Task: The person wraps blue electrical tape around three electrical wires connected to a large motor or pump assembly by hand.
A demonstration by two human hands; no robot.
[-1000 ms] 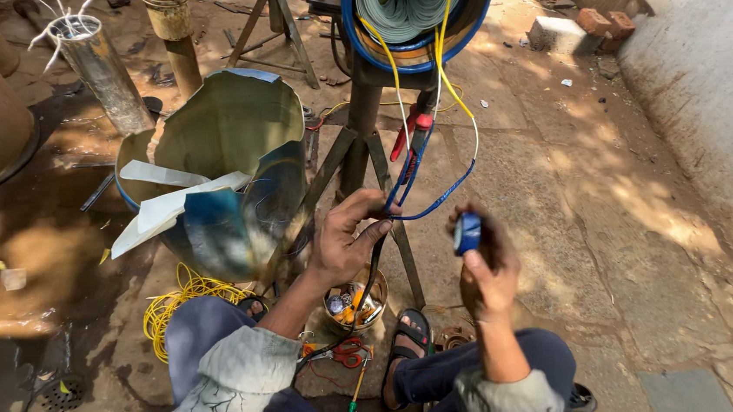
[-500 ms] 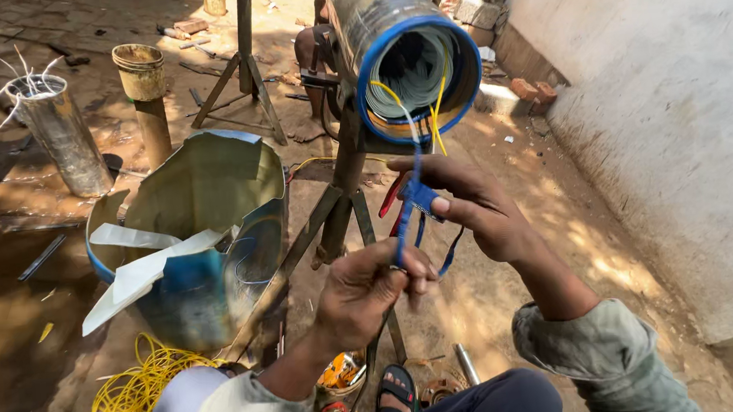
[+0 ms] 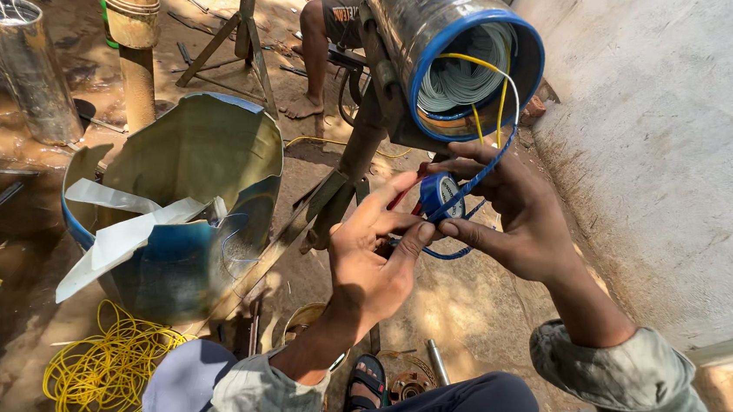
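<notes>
tape roll: small blue roll of insulating tape, pinched between the fingers of the right hand, just below the open mouth of the motor cylinder
right hand: right hand closed in a pinch on the tape roll, thumb under, forefinger over the top, with a blue wire running across the fingers
left hand: left hand partly closed, fingertips meeting at the wires just left of the tape roll; whether it grips the red wire or only touches it cannot be told
wires: blue wire and yellow wire come out of the cylinder mouth and drop to the hands; a red wire shows between the two hands
motor cylinder: shiny metal cylinder lying on a stand, blue ring at its mouth, pale windings inside
stand: metal tripod legs under the cylinder
barrel: cut-open blue barrel to the left, holding white sheet pieces
yellow coil: loose coil of yellow wire on the ground by the barrel
other person: bare leg and foot behind the cylinder
</notes>
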